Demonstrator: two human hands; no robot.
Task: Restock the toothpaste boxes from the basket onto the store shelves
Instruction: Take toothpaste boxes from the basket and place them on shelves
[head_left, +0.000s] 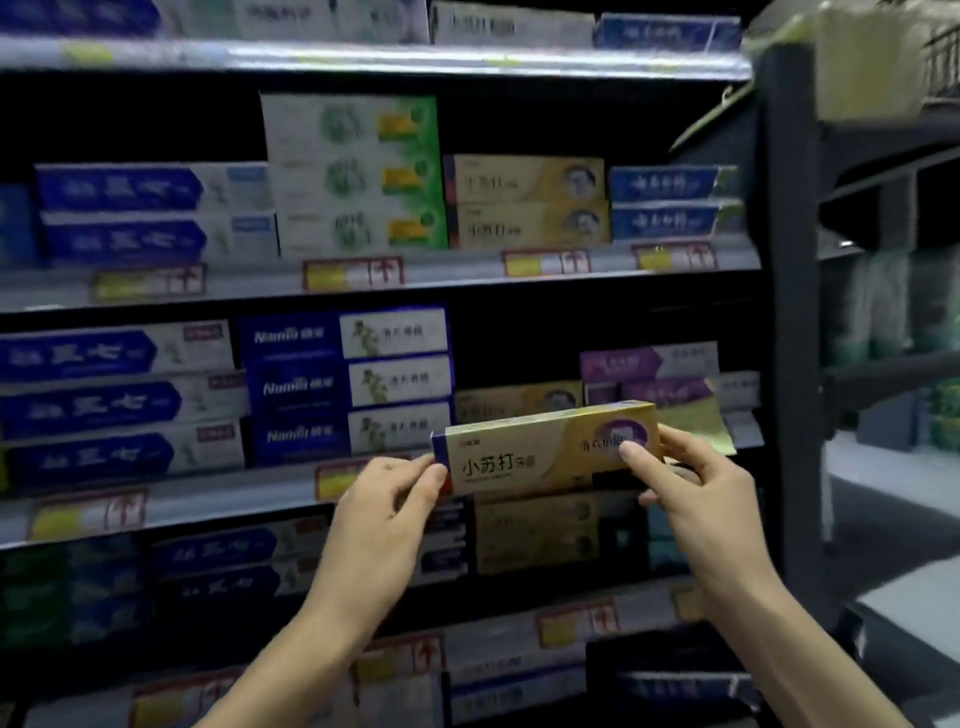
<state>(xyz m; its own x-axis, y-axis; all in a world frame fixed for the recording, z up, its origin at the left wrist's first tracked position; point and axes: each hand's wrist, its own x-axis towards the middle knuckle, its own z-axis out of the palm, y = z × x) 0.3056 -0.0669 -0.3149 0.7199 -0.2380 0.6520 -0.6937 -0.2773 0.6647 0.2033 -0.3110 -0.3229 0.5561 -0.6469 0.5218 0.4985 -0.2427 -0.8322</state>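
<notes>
I hold one yellow toothpaste box (519, 462) lengthwise in the air, in front of the third shelf (218, 493) down and not yet resting on it. My left grip (384, 512) pinches the box's left end between thumb and fingers. My right grip (701, 499) grasps the right end, thumb on the printed front and fingers behind. So it is two grips on one box.

Clock directions are taken from the held box.

- **12 o'clock, just behind:** one matching yellow box (514, 404) lies on that shelf.
- **1 o'clock:** two purple boxes (644, 364), one stacked on the other.
- **10 o'clock:** a stack of three dark blue boxes (348, 384).
- **9 o'clock, well apart:** a stack of three blue-and-white boxes (114, 400).

The shelf above holds four stacks.

- **10 o'clock:** two blue-and-white boxes (150, 213).
- **11 o'clock:** three green-and-white boxes (358, 171).
- **12 o'clock:** two yellow boxes (524, 200).
- **1 o'clock:** two blue boxes (670, 202).

Three price tags (353, 273) that I can count sit on that upper rail to the right, and a fourth, blurred one sits toward the left.

At 6 o'clock, on the shelf below, there are more yellowish boxes (535, 535), too blurred and dark to count.
</notes>
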